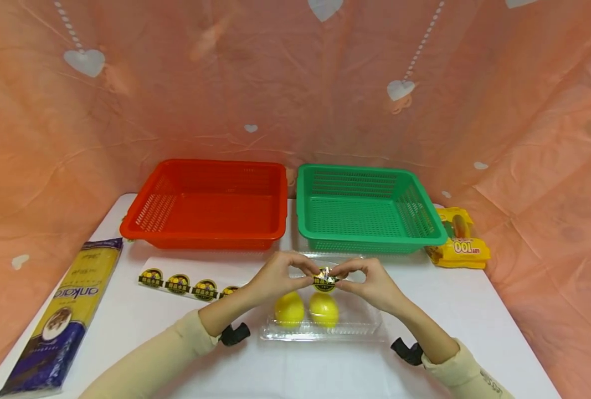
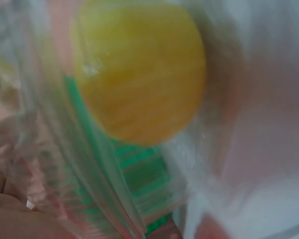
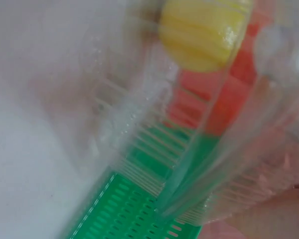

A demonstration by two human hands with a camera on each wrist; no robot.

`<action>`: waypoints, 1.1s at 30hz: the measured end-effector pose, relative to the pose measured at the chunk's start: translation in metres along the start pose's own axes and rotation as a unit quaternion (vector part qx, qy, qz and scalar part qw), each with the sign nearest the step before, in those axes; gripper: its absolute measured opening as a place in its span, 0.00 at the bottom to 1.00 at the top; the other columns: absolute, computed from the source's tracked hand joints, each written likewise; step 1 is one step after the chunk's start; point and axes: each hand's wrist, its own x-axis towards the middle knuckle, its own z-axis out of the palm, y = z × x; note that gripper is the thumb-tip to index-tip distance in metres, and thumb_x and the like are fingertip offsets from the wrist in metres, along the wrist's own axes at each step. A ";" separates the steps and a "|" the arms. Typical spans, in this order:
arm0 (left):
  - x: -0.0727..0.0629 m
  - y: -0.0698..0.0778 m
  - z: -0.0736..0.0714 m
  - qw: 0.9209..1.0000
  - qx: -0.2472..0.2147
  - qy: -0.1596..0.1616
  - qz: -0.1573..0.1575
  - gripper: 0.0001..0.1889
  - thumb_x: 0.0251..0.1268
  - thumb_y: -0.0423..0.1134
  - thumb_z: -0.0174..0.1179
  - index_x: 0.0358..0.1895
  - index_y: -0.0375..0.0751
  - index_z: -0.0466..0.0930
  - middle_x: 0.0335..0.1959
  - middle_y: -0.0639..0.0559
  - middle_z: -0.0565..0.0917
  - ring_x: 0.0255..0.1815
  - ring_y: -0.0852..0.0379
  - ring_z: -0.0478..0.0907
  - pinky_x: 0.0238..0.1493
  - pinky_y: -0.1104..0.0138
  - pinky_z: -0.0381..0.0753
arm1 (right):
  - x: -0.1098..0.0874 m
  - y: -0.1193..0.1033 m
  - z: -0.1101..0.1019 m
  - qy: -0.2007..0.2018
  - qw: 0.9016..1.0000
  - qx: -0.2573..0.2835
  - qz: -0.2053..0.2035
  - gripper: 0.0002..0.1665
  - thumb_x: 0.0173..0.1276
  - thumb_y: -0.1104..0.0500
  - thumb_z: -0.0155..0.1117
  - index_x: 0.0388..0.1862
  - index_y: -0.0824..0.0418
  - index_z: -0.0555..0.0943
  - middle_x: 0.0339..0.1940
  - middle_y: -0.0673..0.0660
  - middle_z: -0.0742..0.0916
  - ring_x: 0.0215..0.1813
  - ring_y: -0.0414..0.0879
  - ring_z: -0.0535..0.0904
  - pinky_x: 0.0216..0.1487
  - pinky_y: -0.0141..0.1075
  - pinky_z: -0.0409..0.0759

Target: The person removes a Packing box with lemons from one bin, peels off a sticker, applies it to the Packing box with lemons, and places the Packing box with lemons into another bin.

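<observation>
Over a clear plastic clamshell box (image 1: pixel 365 316), a round black-and-gold sticker (image 1: pixel 324 281) is held level between both hands. My left hand (image 1: pixel 282 277) pinches its left edge with thumb and fingertips. At the right edge, my right hand (image 1: pixel 375 284) pinches it in the same way. Two yellow round fruits (image 1: pixel 289 309) lie inside the box, side by side toward the left. Close up in the left wrist view, one yellow fruit (image 2: pixel 139 74) shows through the plastic. A yellow fruit (image 3: pixel 204 35) also appears behind the box wall in the right wrist view.
A white strip of similar stickers (image 1: pixel 178 283) lies left of the box. Behind stand a red basket (image 1: pixel 205 243) and a green basket (image 1: pixel 375 244). An ankara pasta packet (image 1: pixel 58 316) is at far left, a yellow packet (image 1: pixel 460 252) at right.
</observation>
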 end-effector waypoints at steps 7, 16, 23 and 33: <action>0.002 -0.001 0.000 0.999 0.030 0.001 0.017 0.07 0.58 0.27 0.69 0.39 0.39 0.89 0.31 0.56 0.86 0.41 0.48 0.76 0.46 0.50 0.76 | 0.002 0.004 0.002 -0.003 1.000 -0.016 0.002 0.11 0.60 0.69 0.71 0.42 0.61 0.89 0.39 0.50 0.89 0.42 0.44 0.79 0.56 0.56 0.70; 0.001 -0.008 0.010 0.990 0.126 0.014 0.059 0.09 0.54 0.31 0.74 0.37 0.44 0.87 0.27 0.61 0.83 0.38 0.51 0.74 0.50 0.58 0.66 | 0.005 0.007 0.008 -0.004 0.999 -0.049 -0.020 0.17 0.57 0.70 0.74 0.47 0.64 0.85 0.37 0.50 0.88 0.39 0.42 0.80 0.51 0.47 0.76; 0.001 -0.006 0.013 0.986 0.149 0.018 0.067 0.10 0.53 0.31 0.73 0.37 0.46 0.85 0.25 0.63 0.80 0.38 0.53 0.73 0.54 0.53 0.66 | 0.006 0.004 0.009 -0.007 0.997 -0.070 -0.024 0.27 0.56 0.72 0.74 0.56 0.65 0.81 0.29 0.43 0.82 0.38 0.41 0.78 0.52 0.45 0.74; 0.004 -0.005 0.013 0.982 0.177 0.013 0.065 0.10 0.54 0.32 0.73 0.38 0.47 0.83 0.25 0.64 0.79 0.38 0.55 0.73 0.54 0.53 0.66 | 0.007 0.004 0.009 -0.002 0.995 -0.093 -0.038 0.30 0.54 0.73 0.75 0.58 0.65 0.80 0.30 0.43 0.81 0.38 0.41 0.77 0.53 0.47 0.72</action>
